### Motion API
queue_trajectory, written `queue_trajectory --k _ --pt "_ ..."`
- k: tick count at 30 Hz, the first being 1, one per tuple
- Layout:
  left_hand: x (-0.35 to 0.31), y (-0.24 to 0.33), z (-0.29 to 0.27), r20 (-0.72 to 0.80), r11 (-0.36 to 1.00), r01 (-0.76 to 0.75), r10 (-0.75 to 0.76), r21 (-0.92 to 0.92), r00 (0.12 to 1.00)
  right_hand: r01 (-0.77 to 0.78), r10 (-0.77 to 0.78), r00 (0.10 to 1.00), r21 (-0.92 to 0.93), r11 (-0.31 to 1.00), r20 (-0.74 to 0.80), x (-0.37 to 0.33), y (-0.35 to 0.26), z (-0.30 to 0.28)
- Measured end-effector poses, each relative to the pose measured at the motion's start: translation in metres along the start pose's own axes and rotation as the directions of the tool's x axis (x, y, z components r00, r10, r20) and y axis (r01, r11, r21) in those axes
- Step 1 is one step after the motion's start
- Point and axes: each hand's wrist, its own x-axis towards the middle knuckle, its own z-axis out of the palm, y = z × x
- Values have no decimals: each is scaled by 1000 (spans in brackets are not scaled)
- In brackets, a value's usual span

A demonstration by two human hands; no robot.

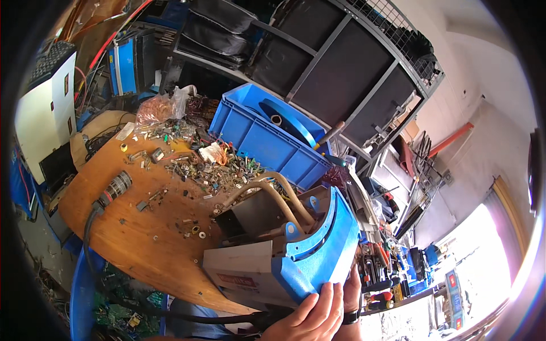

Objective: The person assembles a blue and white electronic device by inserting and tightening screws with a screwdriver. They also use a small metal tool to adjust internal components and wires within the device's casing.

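Note:
A box-shaped machine (244, 267) with a grey metal side and a blue plastic end panel (321, 258) sits tilted at the table's near right edge. Two bent tan tubes (287, 196) and a dark plate (250, 216) show at its top. My left hand (315, 312) lies with stretched fingers against the lower part of the blue panel. Close behind it, my right hand (353, 287), with a dark band on the wrist, is at the panel's right side; its fingers are partly hidden. A thick black cable (187, 315) passes below the machine, near my left hand.
Small electronic scraps (222, 170) lie heaped on the wooden table (136, 244), where a ribbed round connector (118, 186) ends a black cable. A blue crate (256, 142) stands behind. Below left, a blue bin (85, 290) holds green circuit boards. Hand tools (381, 267) crowd the right.

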Motion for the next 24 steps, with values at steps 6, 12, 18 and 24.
queue_trajectory --k 6,12,18,24 --pt "-1 5 -1 11 999 -19 18 33 1000 -23 18 997 54 998 77 5 -2 -5" --pt "-4 13 1 -9 993 -107 107 -41 994 16 -19 980 17 1000 199 -1 -6 -38" --pt "-9 31 11 -3 983 -181 181 -23 984 -204 66 932 367 908 356 -12 -4 -64" --pt "-7 33 9 11 994 -107 107 -25 994 -101 39 979 304 947 202 -13 4 -48"
